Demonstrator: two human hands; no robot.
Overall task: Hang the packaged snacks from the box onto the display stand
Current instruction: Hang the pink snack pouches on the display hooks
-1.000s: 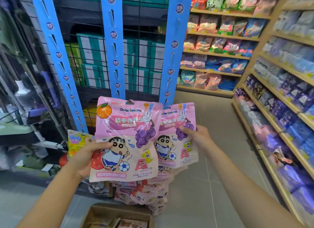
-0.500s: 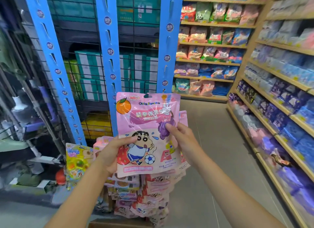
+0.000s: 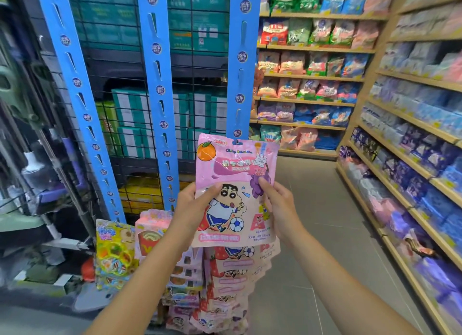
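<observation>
One pouch hides left hand, right hand fingers.

Pink cartoon snack pouch upright, held up against right blue display strip; more pouches hanging below.

The held pouch has the left hand on its left edge and the right hand on its right edge; hung pouches lie directly below it; the near strip rises behind its top; the middle strip and outer strip stand to its left; a wire grid with cartons lies behind it; shelves run to its right.
</observation>
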